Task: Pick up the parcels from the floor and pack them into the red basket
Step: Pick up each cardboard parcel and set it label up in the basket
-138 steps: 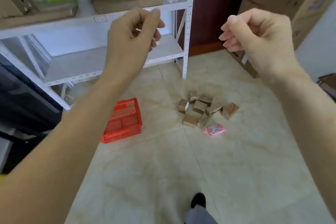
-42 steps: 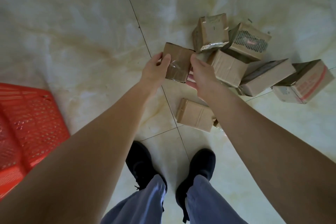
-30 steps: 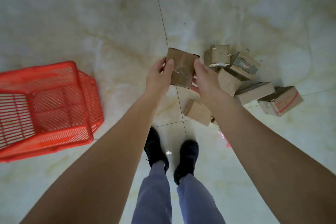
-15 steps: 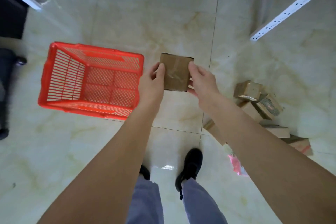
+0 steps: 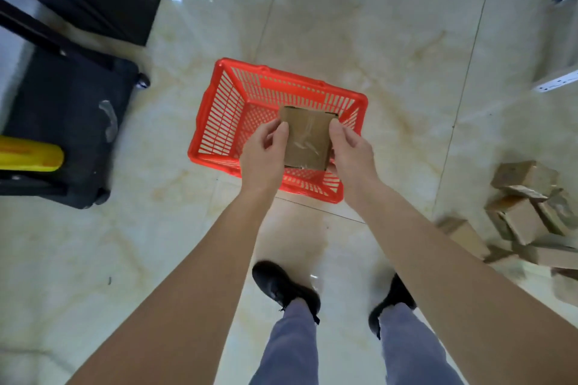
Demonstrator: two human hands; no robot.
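A: Basket (image 5: 219, 109)?
B: Red, slotted lattice walls, mesh bottom.
A: Parcel (image 5: 308, 139) in the grip?
B: Plain brown cardboard, clear glossy tape strip across it.
A: Pile of parcels (image 5: 525, 216) at right?
B: Same brown, blurred.
A: Floor (image 5: 391, 40)?
B: Cream glossy tile, yellowish marble veining, thin dark grout lines.
A: Shoes (image 5: 283, 286)?
B: 2, black. Trousers (image 5: 291, 350) grey-blue.
A: Left side?
B: Black case (image 5: 68, 134), yellow bar (image 5: 28, 155).

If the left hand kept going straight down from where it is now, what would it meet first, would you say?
Probably the red plastic basket: the left hand, gripping the brown cardboard parcel, appears above its near rim and mesh floor. Depth is unclear from this overhead view.
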